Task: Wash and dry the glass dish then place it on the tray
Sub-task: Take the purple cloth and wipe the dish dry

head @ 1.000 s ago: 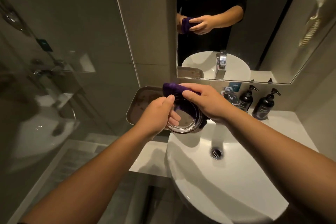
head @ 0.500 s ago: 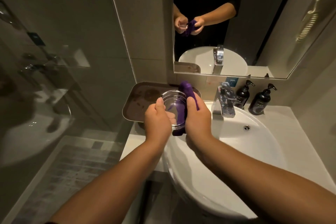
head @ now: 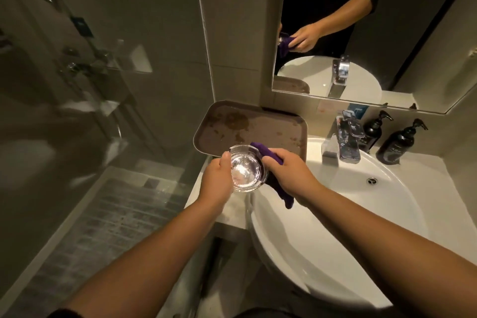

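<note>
Since half a second ago: round clear glass dish (head: pixel 247 171) tipped from near upright to mouth-up, and lower against the near edge of the tray; purple cloth (head: pixel 273 172) swung from across the dish's face to its right side; both hands shifted slightly left, away from the basin. Left hand (head: pixel 216 181): fingers curled under and around the dish's left rim, thumb laid over the top edge, gripping it. Right hand (head: pixel 289 174): fingers closed on the cloth, pressing it against the dish's right wall; one cloth end sticking up past the rim, the other hanging below the wrist. Dish held in the air between the two hands, over the near edge of the brown rounded-rectangle tray (head: pixel 211 126) and the counter corner, not resting on the tray; tray surface blotched with wet marks. To the right: white round washbasin (head: pixel 402 204) with chrome tap (head: pixel 344 141) at its back; two dark pump bottles (head: pixel 396 143) side by side just beyond the tap; wall mirror (head: pixel 426 33) above, reflecting hands and cloth.
</note>
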The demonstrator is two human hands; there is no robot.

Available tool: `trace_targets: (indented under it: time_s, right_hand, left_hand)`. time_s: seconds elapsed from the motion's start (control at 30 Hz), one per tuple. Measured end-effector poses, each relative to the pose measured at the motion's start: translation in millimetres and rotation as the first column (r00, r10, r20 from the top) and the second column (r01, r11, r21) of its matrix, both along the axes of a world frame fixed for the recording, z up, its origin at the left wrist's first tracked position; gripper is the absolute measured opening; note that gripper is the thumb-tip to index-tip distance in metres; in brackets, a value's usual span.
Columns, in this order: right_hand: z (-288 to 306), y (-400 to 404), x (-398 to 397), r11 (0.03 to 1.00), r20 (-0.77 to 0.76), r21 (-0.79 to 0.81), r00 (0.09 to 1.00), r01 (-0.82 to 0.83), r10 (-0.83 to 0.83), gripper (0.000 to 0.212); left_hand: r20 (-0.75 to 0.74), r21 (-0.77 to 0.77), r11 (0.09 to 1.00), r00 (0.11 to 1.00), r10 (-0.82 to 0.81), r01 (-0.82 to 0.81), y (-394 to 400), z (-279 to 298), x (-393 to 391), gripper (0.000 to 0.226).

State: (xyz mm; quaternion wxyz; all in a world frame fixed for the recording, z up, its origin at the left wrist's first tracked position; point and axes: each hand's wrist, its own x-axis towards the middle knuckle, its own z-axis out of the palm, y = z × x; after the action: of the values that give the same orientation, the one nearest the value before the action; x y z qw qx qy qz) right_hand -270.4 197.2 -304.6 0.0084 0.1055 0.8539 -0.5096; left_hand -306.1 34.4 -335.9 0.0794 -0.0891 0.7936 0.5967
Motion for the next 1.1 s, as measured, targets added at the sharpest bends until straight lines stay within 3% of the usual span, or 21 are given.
trace_targets:
  time_s: [0.17,0.4,0.6,0.77,0.97,1.1]
  right_hand:
    - [-9,-12,-17,0.966,0.211,0.183,0.967,-0.180,0.140,0.020]
    - [-46,-50,-48,0.905,0.296,0.351,0.946,-0.239,0.135,0.014]
    - [-80,-74,-75,0.808,0.379,0.481,0.912,-0.341,0.159,0.015]
    - [-104,-89,-95,0.706,0.424,0.583,0.892,-0.403,0.159,0.010]
    - [-122,-99,-106,0.498,0.509,0.688,0.840,-0.528,0.188,0.010]
    - [-131,-100,-109,0.465,0.523,0.694,0.829,-0.550,0.199,0.012]
  left_hand:
    - [0.006,-0.117,0.991,0.998,-0.058,0.059,-28,-18,-5,0.044]
    - [0.091,-0.207,0.972,0.991,-0.094,0.111,-59,-41,-11,0.039]
    - [0.159,-0.619,0.746,0.969,-0.189,0.246,-85,-82,-5,0.047]
    - [0.197,-0.629,0.739,0.969,-0.149,0.242,-88,-110,-20,0.036]
    - [0.250,-0.639,0.704,0.949,-0.190,0.310,-98,-134,-33,0.036]
    - [0.233,-0.633,0.707,0.949,-0.214,0.314,-100,-142,-40,0.038]
